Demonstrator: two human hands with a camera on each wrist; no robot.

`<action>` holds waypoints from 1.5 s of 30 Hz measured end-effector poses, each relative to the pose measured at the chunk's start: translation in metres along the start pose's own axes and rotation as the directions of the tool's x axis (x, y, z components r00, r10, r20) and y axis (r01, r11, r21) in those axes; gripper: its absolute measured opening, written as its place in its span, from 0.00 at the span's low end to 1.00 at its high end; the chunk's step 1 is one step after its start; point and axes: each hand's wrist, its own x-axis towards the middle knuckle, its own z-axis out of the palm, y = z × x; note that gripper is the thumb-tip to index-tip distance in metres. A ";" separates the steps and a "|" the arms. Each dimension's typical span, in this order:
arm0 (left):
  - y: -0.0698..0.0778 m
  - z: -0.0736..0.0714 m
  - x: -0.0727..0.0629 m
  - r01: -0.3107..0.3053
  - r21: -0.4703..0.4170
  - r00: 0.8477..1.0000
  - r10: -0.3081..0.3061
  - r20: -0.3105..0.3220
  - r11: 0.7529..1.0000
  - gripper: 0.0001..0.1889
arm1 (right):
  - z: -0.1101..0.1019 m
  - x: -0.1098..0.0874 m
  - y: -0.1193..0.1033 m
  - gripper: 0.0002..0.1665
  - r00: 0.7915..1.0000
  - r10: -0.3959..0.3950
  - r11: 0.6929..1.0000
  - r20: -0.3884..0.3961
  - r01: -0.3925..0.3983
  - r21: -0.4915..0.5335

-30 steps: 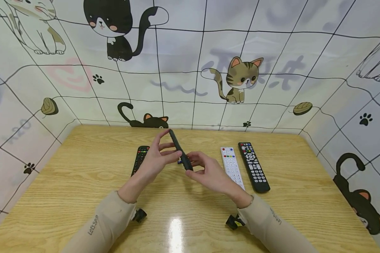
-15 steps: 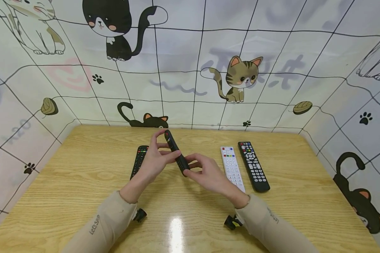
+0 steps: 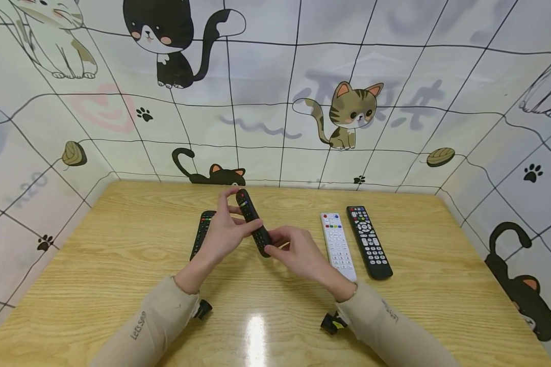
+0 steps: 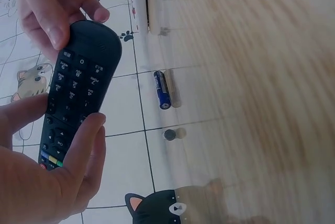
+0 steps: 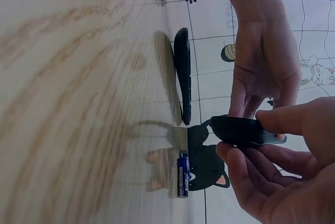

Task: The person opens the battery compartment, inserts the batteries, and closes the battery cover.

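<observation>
Above the table, both hands hold a black remote control (image 3: 249, 210) whose button face shows in the head view. My left hand (image 3: 225, 232) grips its sides near the far end and middle, thumb along one edge. With thumb and fingers, my right hand (image 3: 299, 251) pinches the near end. Buttons and coloured keys on this remote (image 4: 73, 85) are plain in the left wrist view; its back is hidden there. A blue battery (image 4: 162, 90) lies on the table beyond it, with a small round dark end (image 4: 169, 135) beside it. The right wrist view also shows a blue battery (image 5: 183, 174).
Left of the hands lies another black remote (image 3: 202, 230), partly hidden by the left hand. To the right, a white remote (image 3: 337, 244) and a larger black remote (image 3: 369, 243) lie side by side on the wooden table (image 3: 441, 285). A cat-patterned backdrop (image 3: 266, 117) stands behind.
The held remote has rolled from edge-on to showing its button face. Its near end has shifted slightly left, and the right hand has moved left with it. Both hands keep their hold.
</observation>
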 end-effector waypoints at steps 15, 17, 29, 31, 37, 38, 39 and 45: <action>-0.001 -0.002 0.000 -0.038 0.125 0.998 0.043 -0.036 0.991 0.48 | 0.004 0.005 -0.003 0.12 1.000 0.007 0.999 -0.026 -0.009 -0.053; 0.000 -0.003 0.000 -0.029 0.125 0.999 0.034 -0.041 0.992 0.48 | 0.005 0.006 -0.003 0.12 1.000 0.010 0.998 -0.029 -0.011 -0.054; 0.002 -0.012 0.006 0.001 0.273 1.000 0.000 -0.005 0.962 0.46 | 0.002 0.007 -0.005 0.18 0.997 0.013 0.993 0.072 -0.005 -0.115; -0.001 -0.014 0.009 -0.013 0.330 1.000 0.012 0.004 0.944 0.46 | -0.003 0.006 -0.007 0.18 0.997 0.007 0.990 0.075 0.003 -0.140; -0.003 -0.020 0.015 -0.011 0.437 0.999 -0.007 0.039 0.900 0.47 | -0.022 0.002 -0.009 0.16 0.998 0.017 0.979 0.065 -0.004 -0.205; -0.002 -0.020 0.015 -0.004 0.451 0.999 -0.017 0.043 0.892 0.47 | -0.026 0.001 -0.009 0.15 0.998 0.017 0.977 0.065 -0.003 -0.214; -0.001 -0.020 0.016 -0.002 0.471 0.999 -0.024 0.048 0.882 0.47 | -0.029 0.000 -0.009 0.15 0.998 0.015 0.975 0.064 -0.001 -0.224; 0.002 -0.017 0.021 -0.011 0.603 0.994 -0.055 0.092 0.798 0.46 | -0.046 -0.008 -0.004 0.16 0.997 -0.004 0.951 0.082 0.029 -0.307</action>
